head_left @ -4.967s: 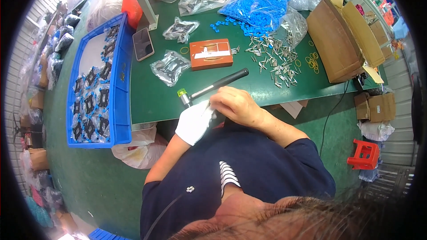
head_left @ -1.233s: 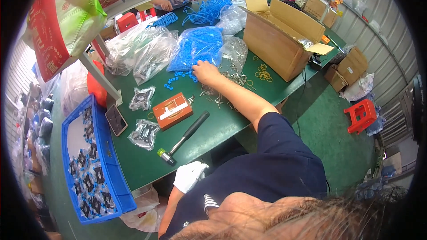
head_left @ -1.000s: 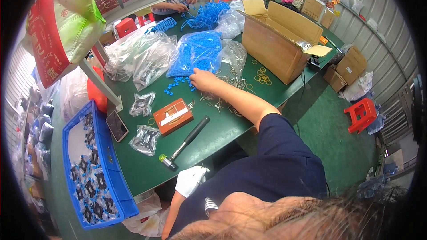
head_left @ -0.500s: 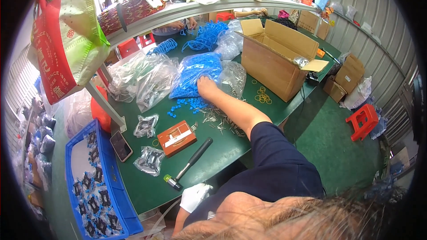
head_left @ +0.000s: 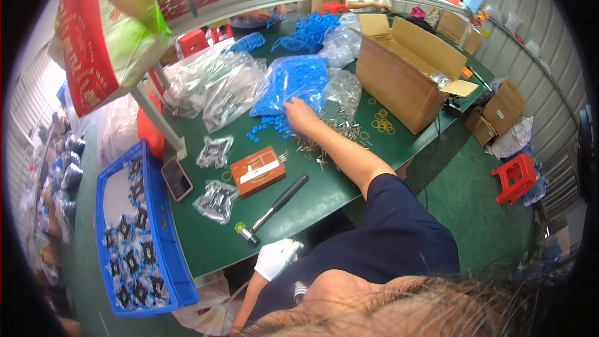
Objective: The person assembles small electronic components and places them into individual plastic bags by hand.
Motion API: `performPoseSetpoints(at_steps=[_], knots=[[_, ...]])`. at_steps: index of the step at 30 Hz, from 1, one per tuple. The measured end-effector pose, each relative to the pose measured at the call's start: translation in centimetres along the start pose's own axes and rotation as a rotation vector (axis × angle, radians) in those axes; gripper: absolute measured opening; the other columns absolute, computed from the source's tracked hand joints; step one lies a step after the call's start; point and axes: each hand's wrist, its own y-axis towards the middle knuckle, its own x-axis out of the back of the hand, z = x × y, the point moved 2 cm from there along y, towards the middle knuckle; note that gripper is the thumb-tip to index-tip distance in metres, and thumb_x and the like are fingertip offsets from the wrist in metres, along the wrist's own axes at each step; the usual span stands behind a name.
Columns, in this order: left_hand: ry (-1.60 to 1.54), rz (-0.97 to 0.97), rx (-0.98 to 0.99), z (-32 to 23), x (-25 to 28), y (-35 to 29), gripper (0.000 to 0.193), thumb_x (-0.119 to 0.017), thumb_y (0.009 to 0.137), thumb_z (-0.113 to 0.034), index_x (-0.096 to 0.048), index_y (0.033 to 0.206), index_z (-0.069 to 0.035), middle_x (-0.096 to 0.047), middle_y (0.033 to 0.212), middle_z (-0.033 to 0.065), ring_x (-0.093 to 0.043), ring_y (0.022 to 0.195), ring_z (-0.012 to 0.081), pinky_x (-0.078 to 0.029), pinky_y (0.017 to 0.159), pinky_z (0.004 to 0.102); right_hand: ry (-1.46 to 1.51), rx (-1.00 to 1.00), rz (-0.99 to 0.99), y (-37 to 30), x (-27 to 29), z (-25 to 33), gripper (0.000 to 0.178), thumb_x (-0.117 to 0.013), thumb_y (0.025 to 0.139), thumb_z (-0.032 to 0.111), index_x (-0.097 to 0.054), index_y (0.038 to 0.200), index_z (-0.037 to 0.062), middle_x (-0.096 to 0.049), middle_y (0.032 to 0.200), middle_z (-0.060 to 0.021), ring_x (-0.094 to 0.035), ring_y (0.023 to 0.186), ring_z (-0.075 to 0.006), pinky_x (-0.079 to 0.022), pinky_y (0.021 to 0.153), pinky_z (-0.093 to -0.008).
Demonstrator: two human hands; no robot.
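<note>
My bare right hand [head_left: 301,115] is at the lower edge of a clear bag of small blue plastic parts [head_left: 293,81], its fingers curled together. Whatever they pinch is too small to make out. Loose blue pieces [head_left: 265,126] lie beside it on the green table. Metal pins [head_left: 319,150] are scattered under my right forearm, near an open clear bag of pins [head_left: 342,90]. Close to my body, below the table edge, my left hand [head_left: 277,258] in a white glove is closed; what it holds, if anything, is hidden.
A hammer [head_left: 274,209] lies near the front edge, beside a brown box [head_left: 258,171] and two bagged black parts [head_left: 216,201]. A phone [head_left: 177,179] and a blue crate [head_left: 163,237] of black parts stand left. Rubber bands [head_left: 382,123] and an open carton [head_left: 405,68] are right.
The whole view has shifted, so the table appears farther right and higher. My right hand stays at the edge of the blue-parts bag; my gloved left hand keeps its place near my body.
</note>
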Motion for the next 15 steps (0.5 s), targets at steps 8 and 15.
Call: performPoseSetpoints(at_steps=[8, 15], knots=[[-0.138, -0.05, 0.097, -1.7, 1.0, -0.3, 0.028, -0.055, 0.102, -0.027, -0.074, 0.093, -0.008, -0.07, 0.077, 0.0087, -0.067, 0.067, 0.0263, -0.053, 0.064, 0.0375, 0.06, 0.152, 0.219, -2.3, 1.1, 3.6, 0.019, -0.06, 0.094, 0.017, -0.072, 0.105, 0.0068, -0.066, 0.103, -0.0177, -0.065, 0.101, -0.0387, -0.053, 0.086, -0.0501], [-0.192, -0.014, 0.174, -1.3, 0.6, -0.7, 0.033, -0.056, 0.102, -0.033, -0.074, 0.092, -0.008, -0.07, 0.076, 0.01, -0.067, 0.068, 0.0294, -0.053, 0.065, 0.0393, 0.224, 0.122, 0.127, -2.4, 6.3, 2.8, 0.024, -0.061, 0.096, 0.026, -0.074, 0.108, 0.0105, -0.071, 0.101, -0.0147, -0.068, 0.098, -0.036, -0.054, 0.086, -0.0456]])
